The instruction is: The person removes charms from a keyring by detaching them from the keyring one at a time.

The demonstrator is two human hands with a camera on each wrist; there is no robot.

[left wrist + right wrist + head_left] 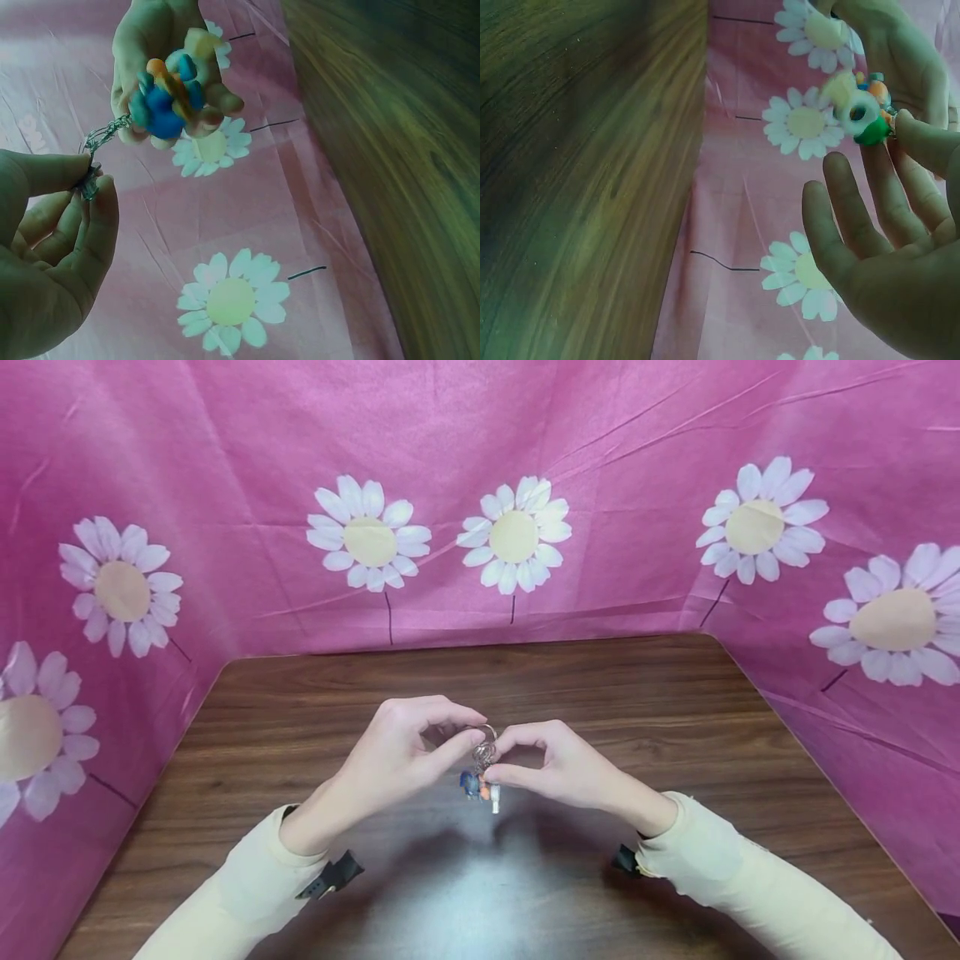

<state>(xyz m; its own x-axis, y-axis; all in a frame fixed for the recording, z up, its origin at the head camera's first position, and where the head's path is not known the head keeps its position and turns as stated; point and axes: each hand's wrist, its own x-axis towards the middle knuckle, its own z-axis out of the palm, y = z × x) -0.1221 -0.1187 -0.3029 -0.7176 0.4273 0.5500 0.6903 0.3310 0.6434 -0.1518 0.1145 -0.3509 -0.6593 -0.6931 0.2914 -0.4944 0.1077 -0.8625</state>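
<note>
Above the table, both hands hold a bunch of keychains with small colourful charms (470, 785) hanging below. My left hand (408, 743) pinches its metal ring (492, 732) between thumb and fingers. Opposite it, my right hand (562, 764) pinches the bunch near the top of the charms with thumb and index finger. In the left wrist view, metal chains (105, 133) run from the left fingertips to blue, orange and teal charms (161, 112). The right wrist view shows a green charm (873, 133) and a pale ring-shaped one (856, 112) by the right fingertips, the other right fingers spread.
A brown wood-grain table (315, 693) lies beneath the hands. Pink cloth (247, 460) printed with white daisies stands around its back and sides. Pale sleeves cover the forearms, with a black strap (330, 875) at the left wrist.
</note>
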